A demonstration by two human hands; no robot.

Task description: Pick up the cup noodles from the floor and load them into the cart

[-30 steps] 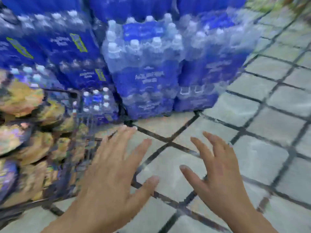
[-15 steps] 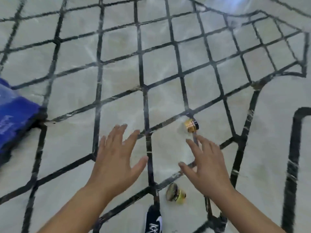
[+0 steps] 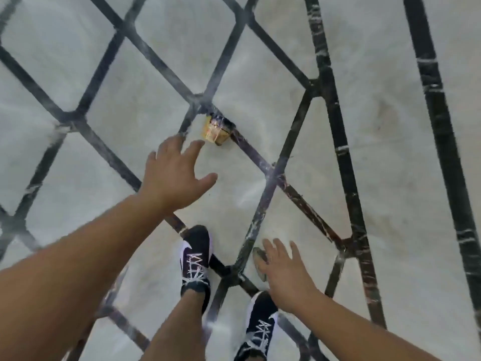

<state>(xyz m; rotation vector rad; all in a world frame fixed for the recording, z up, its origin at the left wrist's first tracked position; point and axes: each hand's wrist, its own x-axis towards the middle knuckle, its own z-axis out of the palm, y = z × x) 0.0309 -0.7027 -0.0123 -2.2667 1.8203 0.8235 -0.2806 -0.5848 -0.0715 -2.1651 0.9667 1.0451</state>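
Observation:
A yellow and black noodle cup (image 3: 217,131) lies on its side on the tiled floor, on a dark tile line. My left hand (image 3: 174,175) hovers just short of it, fingers spread and straight, holding nothing. A second noodle cup (image 3: 258,260) lies nearer my feet, mostly hidden under my right hand (image 3: 285,274). That hand is spread over it with straight fingers; whether it touches the cup is unclear. The cart is out of view.
My two feet in black shoes with white laces, the left shoe (image 3: 195,259) and the right shoe (image 3: 260,327), stand on the pale grey floor (image 3: 390,152), crossed by dark tile lines.
The view swung from the cart and water packs down to the floor. Both hands dropped toward the two cups, the left nearing the far cup, the right covering the near one.

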